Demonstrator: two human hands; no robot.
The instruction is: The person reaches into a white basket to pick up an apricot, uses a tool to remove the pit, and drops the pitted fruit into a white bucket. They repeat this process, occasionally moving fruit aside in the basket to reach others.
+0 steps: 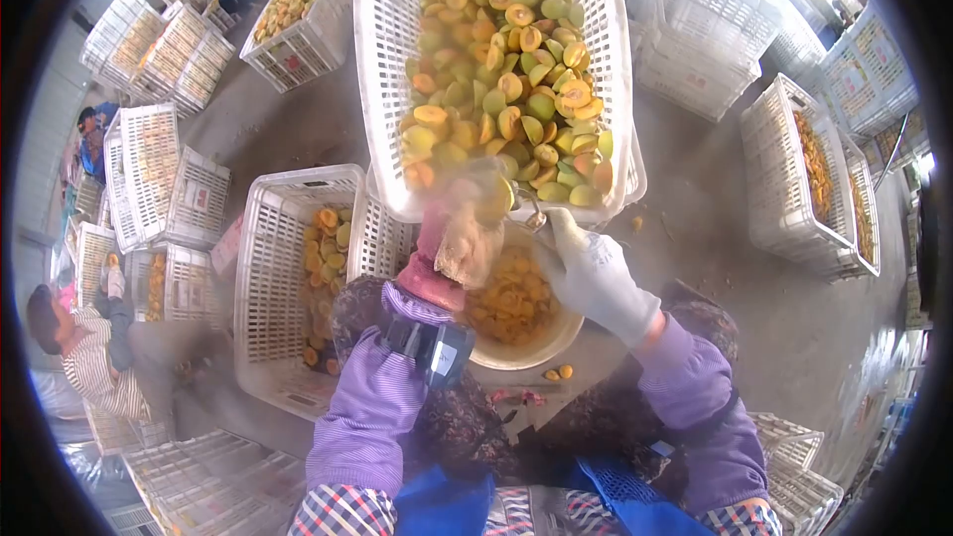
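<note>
My left hand [452, 243], in a pinkish glove with a worn tan covering, is closed around a halved peach-like fruit [493, 201]; smearing blurs its fingers. My right hand [601, 273], in a white glove, grips a small metal tool [536, 218] whose curved end is at the fruit. Just beyond both hands stands a white crate [372, 69] of halved green-skinned fruit [541, 69], some with pits showing. Below them, between my knees, a round pale tub [526, 362] holds orange pieces [511, 298].
At my left a white crate [273, 268] holds more halves [328, 248]. Two small orange bits [559, 372] lie on the floor by the tub. Filled crates [794, 189] stand at right, stacked crates [705, 20] behind. A seated person [99, 357] works at far left.
</note>
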